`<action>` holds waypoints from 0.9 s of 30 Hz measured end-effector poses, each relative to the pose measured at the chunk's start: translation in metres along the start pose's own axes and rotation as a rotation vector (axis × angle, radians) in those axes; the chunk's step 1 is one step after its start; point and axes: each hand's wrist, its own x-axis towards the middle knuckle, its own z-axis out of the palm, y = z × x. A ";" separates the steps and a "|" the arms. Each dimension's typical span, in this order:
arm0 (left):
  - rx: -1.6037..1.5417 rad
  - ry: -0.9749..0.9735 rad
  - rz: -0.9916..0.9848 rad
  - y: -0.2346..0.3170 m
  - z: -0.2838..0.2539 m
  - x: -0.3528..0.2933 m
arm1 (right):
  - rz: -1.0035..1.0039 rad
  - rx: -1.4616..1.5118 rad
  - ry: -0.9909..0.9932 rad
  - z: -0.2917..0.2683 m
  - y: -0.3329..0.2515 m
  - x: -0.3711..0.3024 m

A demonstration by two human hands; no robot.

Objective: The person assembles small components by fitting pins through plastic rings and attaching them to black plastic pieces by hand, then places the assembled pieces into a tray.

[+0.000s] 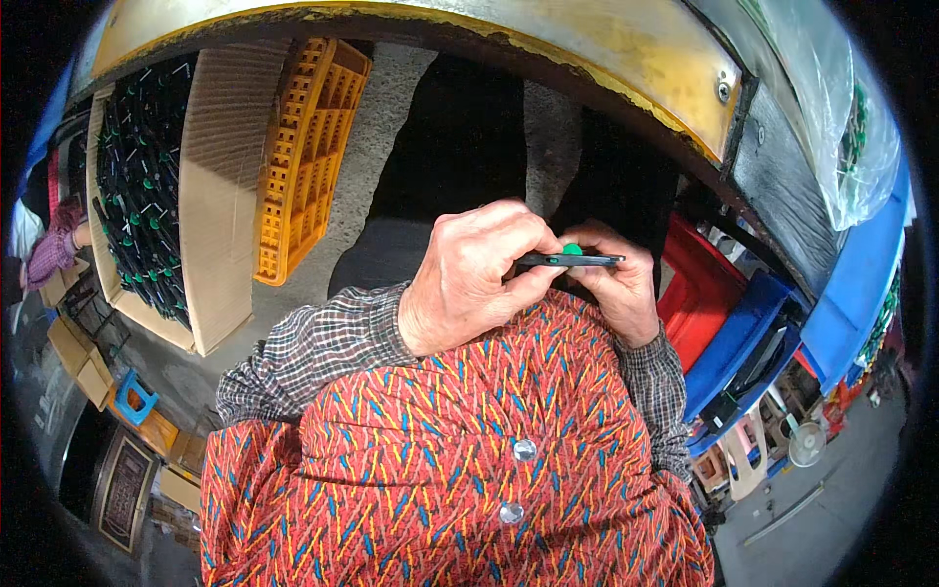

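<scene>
Above my lap, my left hand [479,269] is closed in a pinch on a slim black handle-like piece [592,261]. Its narrow end points right, toward my right hand. A small round green part [572,250] shows against it, between the fingertips of both hands. My right hand [623,284] is closed at the other end of the piece, with its fingers bent in around it. What kind of tool the black piece is, I cannot tell. The fingertips partly hide it.
A cardboard box [230,176] full of black pieces with green parts [147,196] stands left, beside a yellow crate [308,166]. A metal-topped bench [606,39] edges the far side. Right are a red bin [690,279], a blue tray [724,377] and a clear bag [866,166]. A co-worker's sleeve [51,256] shows far left.
</scene>
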 end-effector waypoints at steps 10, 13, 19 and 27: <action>-0.020 0.009 -0.009 0.001 0.000 -0.001 | 0.014 -0.036 -0.024 -0.001 0.001 -0.003; -0.029 -0.001 -0.037 0.004 -0.002 -0.002 | 0.005 0.046 0.030 0.003 -0.001 -0.004; -0.071 -0.014 -0.135 0.008 -0.003 -0.001 | 0.094 0.122 0.115 -0.003 0.006 -0.008; -0.067 -0.035 -0.133 0.012 -0.006 -0.001 | -0.027 0.168 0.182 -0.002 0.007 -0.015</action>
